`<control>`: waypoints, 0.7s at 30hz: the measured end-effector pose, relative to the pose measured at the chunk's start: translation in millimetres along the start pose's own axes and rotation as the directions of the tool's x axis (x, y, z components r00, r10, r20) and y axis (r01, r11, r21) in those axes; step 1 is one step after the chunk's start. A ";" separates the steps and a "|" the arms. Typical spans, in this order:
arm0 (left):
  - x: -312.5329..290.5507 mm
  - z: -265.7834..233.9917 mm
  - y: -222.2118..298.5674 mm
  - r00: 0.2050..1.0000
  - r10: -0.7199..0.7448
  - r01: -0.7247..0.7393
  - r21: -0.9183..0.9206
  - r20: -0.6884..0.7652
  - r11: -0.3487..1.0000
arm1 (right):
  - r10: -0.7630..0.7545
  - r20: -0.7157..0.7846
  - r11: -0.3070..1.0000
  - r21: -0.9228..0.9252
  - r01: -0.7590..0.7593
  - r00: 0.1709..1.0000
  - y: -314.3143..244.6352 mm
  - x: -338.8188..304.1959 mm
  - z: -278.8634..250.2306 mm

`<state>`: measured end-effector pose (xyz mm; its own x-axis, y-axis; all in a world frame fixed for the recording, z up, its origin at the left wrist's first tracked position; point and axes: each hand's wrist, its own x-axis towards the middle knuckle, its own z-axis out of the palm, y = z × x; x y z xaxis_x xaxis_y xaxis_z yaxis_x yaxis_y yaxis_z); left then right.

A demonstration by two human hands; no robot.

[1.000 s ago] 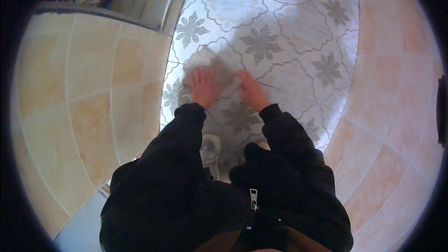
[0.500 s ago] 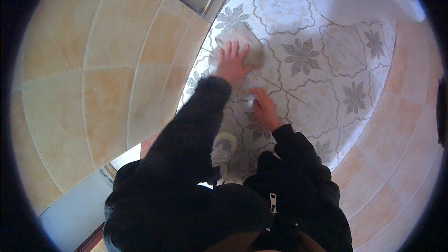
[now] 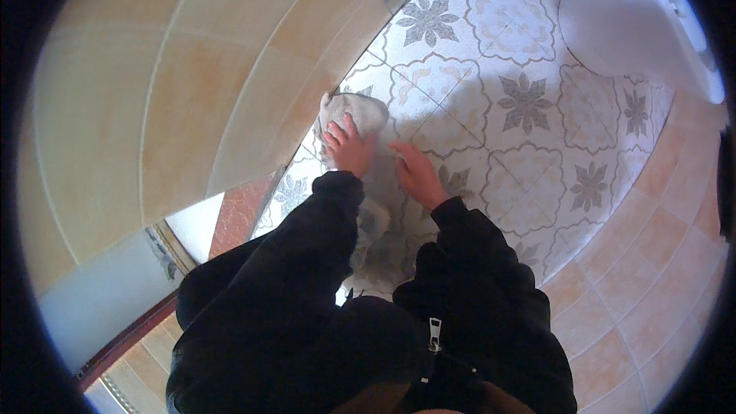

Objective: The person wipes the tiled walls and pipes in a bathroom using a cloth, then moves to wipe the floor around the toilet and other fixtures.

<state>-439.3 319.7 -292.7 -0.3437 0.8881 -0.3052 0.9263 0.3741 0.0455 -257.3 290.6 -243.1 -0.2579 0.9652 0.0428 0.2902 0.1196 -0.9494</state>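
A grey-beige cloth (image 3: 366, 110) lies bunched on the patterned tile floor (image 3: 510, 123), up against the base of the left wall. On its near part my left hand (image 3: 349, 152) lies flat, fingers spread and pointing forward, pressing down without gripping. To the right, my right hand (image 3: 419, 176) hovers apart from the cloth, holding nothing; its index finger is stretched out and the other fingers are partly curled. Below the hands, a light shoe (image 3: 372, 220) shows between my dark sleeves, partly hidden.
Beige-orange wall tiles (image 3: 203, 84) rise close on the left, and similar tiles (image 3: 621, 291) border the floor on the right. A white rounded fixture (image 3: 629, 15) stands at the far right. A doorway with a reddish threshold strip (image 3: 239, 216) is at lower left.
My left hand has drawn the cloth back toward me and left, to the wall's base. My right hand has shifted slightly left. The view has also moved.
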 end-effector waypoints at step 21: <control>-136.0 55.8 133.2 0.218 0.964 -0.875 -0.409 0.149 0.261 | 0.175 -0.422 0.841 -0.406 -0.358 0.889 32.6 -162.5 -82.2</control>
<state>-260.6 233.8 -298.1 0.8414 0.5147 -0.1647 0.4792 -0.5699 0.6675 -130.2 156.8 -255.5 0.2105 0.9776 0.0037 0.7106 -0.1504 -0.6873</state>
